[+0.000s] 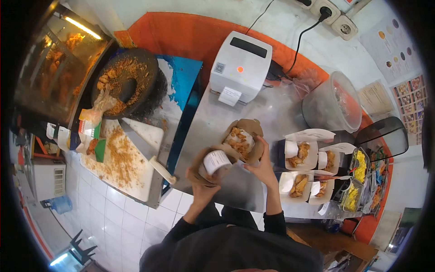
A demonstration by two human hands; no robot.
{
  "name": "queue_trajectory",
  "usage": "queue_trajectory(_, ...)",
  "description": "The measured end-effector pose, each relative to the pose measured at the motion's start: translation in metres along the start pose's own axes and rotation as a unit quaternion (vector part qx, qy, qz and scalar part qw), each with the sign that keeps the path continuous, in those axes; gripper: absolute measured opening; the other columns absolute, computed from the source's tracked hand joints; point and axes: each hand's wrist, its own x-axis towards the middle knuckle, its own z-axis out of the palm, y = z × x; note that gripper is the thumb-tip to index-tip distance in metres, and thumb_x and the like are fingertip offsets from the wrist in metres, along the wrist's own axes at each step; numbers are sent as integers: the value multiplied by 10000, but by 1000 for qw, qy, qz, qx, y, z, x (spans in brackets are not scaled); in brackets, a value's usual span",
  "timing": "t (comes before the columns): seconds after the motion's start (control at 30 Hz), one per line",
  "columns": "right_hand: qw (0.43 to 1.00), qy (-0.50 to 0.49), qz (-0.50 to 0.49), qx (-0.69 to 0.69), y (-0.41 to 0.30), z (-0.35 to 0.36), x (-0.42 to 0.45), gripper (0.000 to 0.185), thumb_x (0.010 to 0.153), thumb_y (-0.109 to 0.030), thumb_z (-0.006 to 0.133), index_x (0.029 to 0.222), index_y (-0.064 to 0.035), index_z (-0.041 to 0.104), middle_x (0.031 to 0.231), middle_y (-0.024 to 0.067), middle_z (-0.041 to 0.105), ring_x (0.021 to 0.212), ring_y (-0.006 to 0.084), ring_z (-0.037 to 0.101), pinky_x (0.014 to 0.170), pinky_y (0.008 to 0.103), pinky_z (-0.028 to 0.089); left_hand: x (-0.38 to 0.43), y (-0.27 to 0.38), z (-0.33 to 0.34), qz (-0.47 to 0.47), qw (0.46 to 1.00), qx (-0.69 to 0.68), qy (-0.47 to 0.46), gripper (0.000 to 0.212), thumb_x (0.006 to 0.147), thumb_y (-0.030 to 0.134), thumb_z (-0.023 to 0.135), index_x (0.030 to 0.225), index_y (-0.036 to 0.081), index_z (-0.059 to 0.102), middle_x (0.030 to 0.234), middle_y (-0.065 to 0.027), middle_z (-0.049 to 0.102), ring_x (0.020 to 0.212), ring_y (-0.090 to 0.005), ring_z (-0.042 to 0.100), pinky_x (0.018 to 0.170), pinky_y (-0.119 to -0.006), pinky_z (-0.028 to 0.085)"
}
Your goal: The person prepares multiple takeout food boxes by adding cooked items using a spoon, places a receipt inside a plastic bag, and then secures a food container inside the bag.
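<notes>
My left hand (pixel 205 194) grips an open brown paperboard food box (pixel 194 166), which is blurred. A curled white printed slip (pixel 216 162) lies in it and hides most of the contents. In my right hand (pixel 263 168) is a second open paperboard box (pixel 249 126), held by its right side. White rice topped with golden fried pieces (pixel 239 141) shows inside that one. Both boxes are close together over the steel counter (pixel 200 132), the left one nearer to me.
Beyond the boxes stands a white label printer (pixel 241 64) with a slip hanging out. To the right are several open boxes of fried chicken (pixel 299 185), a plastic bucket (pixel 331 102) and trays of yellow food (pixel 359 166). At left, another person's gloved hand (pixel 104 102) is by a stone mortar (pixel 149 71); a cleaver (pixel 139 141) lies on a cutting board (pixel 144 176).
</notes>
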Motion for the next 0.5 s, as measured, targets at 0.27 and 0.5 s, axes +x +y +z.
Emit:
queue_trajectory(0.27, 939, -73, -136, -308, -35, -14, -6, 322, 756, -167, 655, 1060, -103, 570, 1081, 144, 549, 1050, 337, 482, 931, 448, 359, -9, 90, 38, -40, 984, -70, 159, 741, 521, 201, 854, 1133, -41, 513, 1020, -132, 618, 944, -224, 605, 842, -324, 472)
queue_trajectory(0.5, 895, -169, -190, -366, -17, -32, -15, 91, 813, -98, 557, 885, -43, 563, 836, 166, 601, 821, 350, 562, 820, 409, 449, -27, 112, 57, -39, 977, 24, 209, 744, 510, 277, 846, 1140, 26, 539, 1028, -110, 630, 933, -229, 618, 829, -352, 460)
